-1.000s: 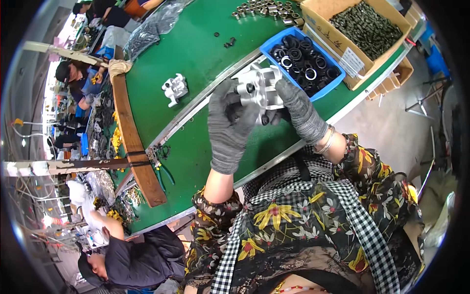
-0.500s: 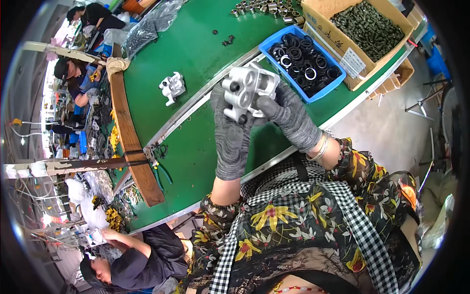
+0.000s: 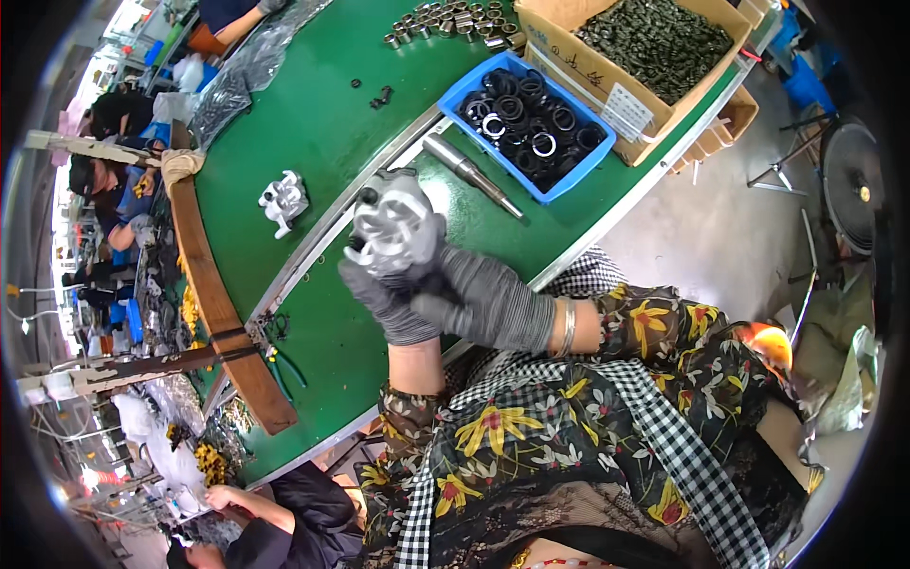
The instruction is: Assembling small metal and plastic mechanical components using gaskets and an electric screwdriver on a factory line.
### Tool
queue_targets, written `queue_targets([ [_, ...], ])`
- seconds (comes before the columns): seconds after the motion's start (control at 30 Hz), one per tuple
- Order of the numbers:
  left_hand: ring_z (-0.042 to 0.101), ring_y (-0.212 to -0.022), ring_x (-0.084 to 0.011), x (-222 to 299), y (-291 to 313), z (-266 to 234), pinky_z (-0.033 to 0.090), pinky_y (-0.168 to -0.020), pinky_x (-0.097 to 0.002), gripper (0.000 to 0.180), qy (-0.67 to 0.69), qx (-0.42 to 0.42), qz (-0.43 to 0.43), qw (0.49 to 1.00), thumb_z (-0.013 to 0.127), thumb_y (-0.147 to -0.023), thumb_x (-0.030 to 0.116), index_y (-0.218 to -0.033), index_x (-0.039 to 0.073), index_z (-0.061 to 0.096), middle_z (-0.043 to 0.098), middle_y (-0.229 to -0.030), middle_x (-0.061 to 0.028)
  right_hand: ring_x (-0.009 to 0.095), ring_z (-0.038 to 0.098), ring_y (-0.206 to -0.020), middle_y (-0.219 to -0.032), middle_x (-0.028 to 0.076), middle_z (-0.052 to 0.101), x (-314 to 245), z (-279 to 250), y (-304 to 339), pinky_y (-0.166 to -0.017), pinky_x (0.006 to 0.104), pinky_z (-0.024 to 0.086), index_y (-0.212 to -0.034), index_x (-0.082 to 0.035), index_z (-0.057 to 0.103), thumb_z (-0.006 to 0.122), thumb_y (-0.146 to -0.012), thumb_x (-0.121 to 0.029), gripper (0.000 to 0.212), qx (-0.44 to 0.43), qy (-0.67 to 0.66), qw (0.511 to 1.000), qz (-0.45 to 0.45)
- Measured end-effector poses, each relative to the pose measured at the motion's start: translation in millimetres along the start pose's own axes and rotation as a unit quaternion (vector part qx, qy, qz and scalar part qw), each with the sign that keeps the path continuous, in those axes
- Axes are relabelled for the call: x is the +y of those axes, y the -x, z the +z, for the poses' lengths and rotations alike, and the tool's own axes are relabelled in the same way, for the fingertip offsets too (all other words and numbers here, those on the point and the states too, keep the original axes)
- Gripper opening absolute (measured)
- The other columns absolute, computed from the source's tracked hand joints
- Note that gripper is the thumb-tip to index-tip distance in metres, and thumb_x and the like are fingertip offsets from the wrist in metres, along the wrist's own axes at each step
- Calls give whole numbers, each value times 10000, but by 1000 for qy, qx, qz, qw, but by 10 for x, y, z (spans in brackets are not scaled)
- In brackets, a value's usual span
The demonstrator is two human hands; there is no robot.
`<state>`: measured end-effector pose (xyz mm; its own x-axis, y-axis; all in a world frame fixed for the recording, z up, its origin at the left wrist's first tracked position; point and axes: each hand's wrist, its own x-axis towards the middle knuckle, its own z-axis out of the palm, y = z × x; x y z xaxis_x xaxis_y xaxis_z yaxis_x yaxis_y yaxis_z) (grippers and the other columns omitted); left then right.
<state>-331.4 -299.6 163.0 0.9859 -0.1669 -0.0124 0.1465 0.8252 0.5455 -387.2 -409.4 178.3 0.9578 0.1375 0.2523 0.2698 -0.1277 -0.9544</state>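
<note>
A silver brake caliper (image 3: 396, 229) with black round parts on its left side is held up over the green table, slightly blurred. My left hand (image 3: 391, 308), in a grey knit glove, is closed around its lower left part. My right hand (image 3: 493, 299), gloved alike, is closed against the caliper's lower right side, its fingers partly hidden and crossing in front of the left palm. Another silver caliper (image 3: 283, 202) lies on the table to the left. Right of the held one lies a stepped steel rod (image 3: 471, 174), its thin end pointing towards me.
A blue bin (image 3: 545, 188) of black rings stands right, beside a cardboard box (image 3: 559, 76) of small dark parts. Metal sleeves (image 3: 455, 21) cluster at the back. A metal rail (image 3: 318, 228) crosses the table. Left are a wooden beam (image 3: 213, 284), pliers (image 3: 287, 368) and co-workers.
Both hands have drawn the caliper nearer me and turned it. My right hand has swung lower across the left one. The steel rod has come into sight, and the whole view has shifted.
</note>
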Motion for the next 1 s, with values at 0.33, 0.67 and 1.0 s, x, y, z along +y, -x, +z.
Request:
queue_targets([
  [0.33,512,-1130,-377,418,54,-134,484,-898,-529,755,-2,-21,-132,991,696,-775,493,-1327,51,430,526,-1242,-183,304,612,-877,-903,103,618,164,-1870,-494,-766,398,503,-969,-97,667,634,-836,-145,145,3,559,829,-5],
  [0.67,500,-1185,-312,343,194,-11,469,-943,-525,770,-86,-24,-168,982,760,-787,235,-1386,154,283,465,-1318,-142,272,616,-929,-1003,71,580,379,-1809,-657,-775,389,515,-882,-107,661,607,-823,-143,87,-105,665,739,-32],
  [1.0,607,-984,-288,227,26,-293,562,-803,-404,558,-129,27,-140,981,728,-812,208,-1270,63,444,558,-1129,-126,162,633,-829,-970,86,669,-82,-1538,-614,-766,289,529,-1151,-21,619,601,-920,-104,246,19,190,981,31],
])
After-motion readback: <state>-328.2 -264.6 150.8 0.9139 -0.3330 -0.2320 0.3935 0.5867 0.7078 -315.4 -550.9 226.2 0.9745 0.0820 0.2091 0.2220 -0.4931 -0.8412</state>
